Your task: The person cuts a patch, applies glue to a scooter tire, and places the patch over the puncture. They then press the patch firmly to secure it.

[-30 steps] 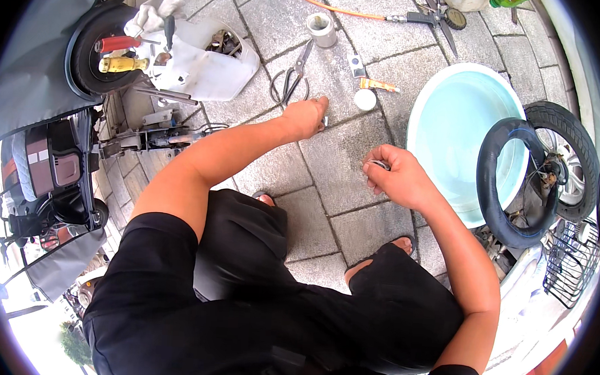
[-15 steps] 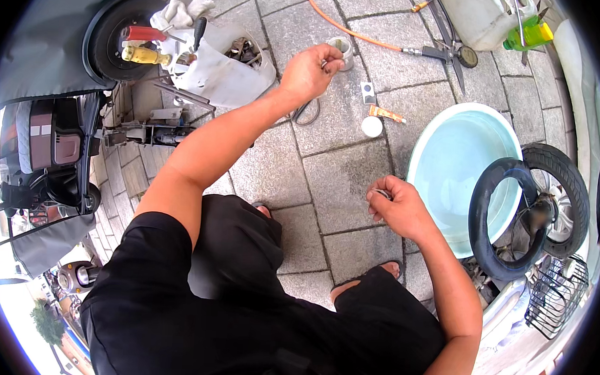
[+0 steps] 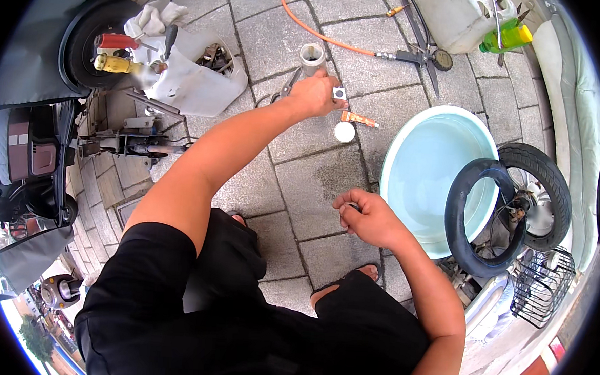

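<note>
Left hand (image 3: 313,96) meets a card (image 3: 339,93), grip unclear; right hand (image 3: 371,220) pinches a dark piece (image 3: 354,207). Right of both, the tube (image 3: 456,219) is already off the wheel (image 3: 545,212), unfitted.

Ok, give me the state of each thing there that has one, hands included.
Left hand: fingers at the white card; grip unclear
Right hand: closed on a small grey item
Grey cup: upright, open-topped
Orange tube: lying flat
Scissors: partly hidden; blades unclear
Basin: upright, seemingly holding water
Inner tube: plump, outside the tyre
Green bottle: yellow top on
White container: cut open, holding metal parts
</note>
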{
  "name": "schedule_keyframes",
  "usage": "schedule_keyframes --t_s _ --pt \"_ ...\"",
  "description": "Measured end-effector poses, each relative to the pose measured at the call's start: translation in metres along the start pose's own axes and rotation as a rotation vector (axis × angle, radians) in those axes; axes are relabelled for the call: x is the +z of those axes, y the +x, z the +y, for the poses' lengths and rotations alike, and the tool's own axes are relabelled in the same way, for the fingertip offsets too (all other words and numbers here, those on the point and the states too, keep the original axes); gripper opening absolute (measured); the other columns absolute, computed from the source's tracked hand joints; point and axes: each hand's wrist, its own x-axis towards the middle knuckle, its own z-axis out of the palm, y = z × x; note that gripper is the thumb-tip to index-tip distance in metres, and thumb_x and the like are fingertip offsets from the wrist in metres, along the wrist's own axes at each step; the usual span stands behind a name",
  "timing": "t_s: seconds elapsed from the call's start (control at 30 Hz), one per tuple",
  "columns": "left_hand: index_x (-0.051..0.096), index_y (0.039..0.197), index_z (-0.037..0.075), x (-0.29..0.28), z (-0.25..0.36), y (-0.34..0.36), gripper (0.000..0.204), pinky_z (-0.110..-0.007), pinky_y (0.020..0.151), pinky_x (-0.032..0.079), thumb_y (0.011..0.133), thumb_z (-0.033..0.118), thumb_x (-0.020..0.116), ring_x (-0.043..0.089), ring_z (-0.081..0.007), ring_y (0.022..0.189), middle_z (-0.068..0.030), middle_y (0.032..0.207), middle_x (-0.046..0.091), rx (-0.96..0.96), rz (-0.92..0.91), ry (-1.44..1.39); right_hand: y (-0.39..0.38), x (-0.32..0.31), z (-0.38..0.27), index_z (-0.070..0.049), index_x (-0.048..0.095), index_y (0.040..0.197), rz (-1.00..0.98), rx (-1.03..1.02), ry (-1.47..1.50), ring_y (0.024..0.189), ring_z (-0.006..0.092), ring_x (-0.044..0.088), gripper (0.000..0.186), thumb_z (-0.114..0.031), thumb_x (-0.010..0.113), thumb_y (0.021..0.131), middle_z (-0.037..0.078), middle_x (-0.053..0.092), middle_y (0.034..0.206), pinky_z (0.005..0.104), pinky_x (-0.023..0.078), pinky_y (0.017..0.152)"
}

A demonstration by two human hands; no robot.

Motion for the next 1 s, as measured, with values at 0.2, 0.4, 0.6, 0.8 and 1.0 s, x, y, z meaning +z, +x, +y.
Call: schedule_keyframes --t_s 0.2,0.4,0.6,0.8,1.0 --pt "0.074 0.117 0.009 0.032 -0.007 0.017 0.033 -0.048 0.097 0.056 0.094 0.032 0.075 0.068 -0.0352 0.115 -0.0166 0.131 0.058 -0.048 -0.069 -0.081 -0.005 0.0 -0.001 -0.002 0.069 0.12 0.037 0.02 -0.002 0.074 0.0114 0.064 0.027 -0.014 0.057 0.099 0.005 0.069 0.084 0.0308 0.053 0.072" --pt "0.062 0.105 0.004 0.04 -0.017 0.004 0.019 -0.038 0.085 0.058 0.096 0.016 0.073 0.069 -0.0269 0.097 -0.0151 0.12 0.063 0.287 0.26 -0.529 -0.003 -0.005 0.007 -0.002 0.07 0.12 0.03 0.005 0.125 0.072 0.0126 0.062 0.028 -0.012 0.053 0.099 0.004 0.069 0.083 0.0309 0.053 0.072" --pt "0.061 0.105 0.003 -0.047 -0.01 0.002 0.018 -0.032 0.072 0.057 0.098 0.015 0.073 0.068 -0.0184 0.079 -0.0105 0.105 0.069 0.448 0.843 -0.485 0.013 -0.004 0.001 0.0 0.072 0.112 -0.023 0.003 -0.003 0.07 0.0091 0.059 0.025 -0.006 0.051 0.099 0.001 0.065 0.085 0.0276 0.051 0.063" --pt "0.068 0.095 0.006 -0.052 -0.042 0.004 0.016 -0.04 0.074 0.056 0.092 0.021 0.074 0.07 -0.0258 0.086 -0.0113 0.093 0.074 -0.045 0.648 -0.465 0.019 0.001 -0.021 -0.001 0.072 0.115 -0.003 -0.031 -0.12 0.069 0.0103 0.059 0.026 -0.01 0.055 0.098 0.003 0.065 0.082 0.03 0.051 0.067" --pt "0.072 0.099 0.006 -0.046 -0.05 0.0 0.015 -0.038 0.078 0.057 0.091 0.019 0.073 0.072 -0.0257 0.082 -0.008 0.091 0.076 0.151 0.64 -0.194 0.045 0.015 -0.017 -0.003 0.073 0.117 0.019 -0.095 -0.292 0.087 0.0256 0.07 0.03 -0.018 0.058 0.096 0.016 0.074 0.093 0.0385 0.056 0.083"
